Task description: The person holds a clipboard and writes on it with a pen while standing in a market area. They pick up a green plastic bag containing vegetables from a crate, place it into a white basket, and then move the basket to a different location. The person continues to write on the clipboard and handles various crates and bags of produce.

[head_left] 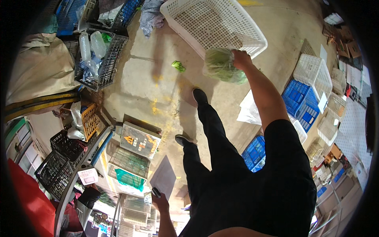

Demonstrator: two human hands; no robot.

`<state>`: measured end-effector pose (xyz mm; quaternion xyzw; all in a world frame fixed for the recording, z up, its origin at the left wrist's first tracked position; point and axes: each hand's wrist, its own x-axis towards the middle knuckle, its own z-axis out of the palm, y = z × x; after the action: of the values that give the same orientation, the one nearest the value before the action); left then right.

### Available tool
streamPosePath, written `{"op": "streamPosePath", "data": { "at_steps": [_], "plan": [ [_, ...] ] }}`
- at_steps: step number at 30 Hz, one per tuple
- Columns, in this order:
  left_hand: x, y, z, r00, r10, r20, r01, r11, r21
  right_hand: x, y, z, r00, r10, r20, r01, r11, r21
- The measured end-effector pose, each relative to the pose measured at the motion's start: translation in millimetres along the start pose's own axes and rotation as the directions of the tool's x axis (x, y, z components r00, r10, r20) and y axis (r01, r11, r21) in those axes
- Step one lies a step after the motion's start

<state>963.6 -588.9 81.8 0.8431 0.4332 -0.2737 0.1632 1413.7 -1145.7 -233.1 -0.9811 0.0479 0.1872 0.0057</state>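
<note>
My right hand (241,60), arm stretched out ahead, grips a clear plastic bag of leafy green vegetables (222,66). The bag overlaps the near rim of a large white perforated crate (193,42) on the floor; whether they touch I cannot tell. Low in the view, my left hand (160,202) is closed at the lower edge of a pale grey sheet (164,177). A small dark object (156,192) shows at its fingers, too small to name. A loose green leaf (178,66) lies on the concrete left of the bag.
Black crates (106,59) with clear bottles stand at the left, below a crumpled grey cloth (151,17). White sheets (249,108) lie on the floor near my right arm. Blue crates (297,98) and white ones line the right. A metal rail (77,173) curves at lower left.
</note>
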Motion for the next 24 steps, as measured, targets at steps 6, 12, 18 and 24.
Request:
{"op": "streamPosePath", "data": {
  "at_steps": [6,12,18,24],
  "plan": [
    [-37,17,17,0.997,-0.064,0.053,0.071,0.987,-0.142,-40,-39,-23,0.881,-0.359,0.309,0.213,0.883,0.418],
    [-37,34,34,0.991,-0.073,0.116,0.089,0.986,-0.138,-73,-143,-30,0.923,-0.314,0.221,0.129,0.795,0.593],
    [-43,34,39,0.977,-0.194,0.088,0.211,0.942,-0.263,-55,-112,40,0.979,-0.135,-0.155,0.206,0.623,0.755],
    [-75,15,35,0.935,-0.352,0.044,0.347,0.882,-0.319,-53,44,126,0.386,0.809,0.443,-0.833,0.099,0.544]
  ]
}}
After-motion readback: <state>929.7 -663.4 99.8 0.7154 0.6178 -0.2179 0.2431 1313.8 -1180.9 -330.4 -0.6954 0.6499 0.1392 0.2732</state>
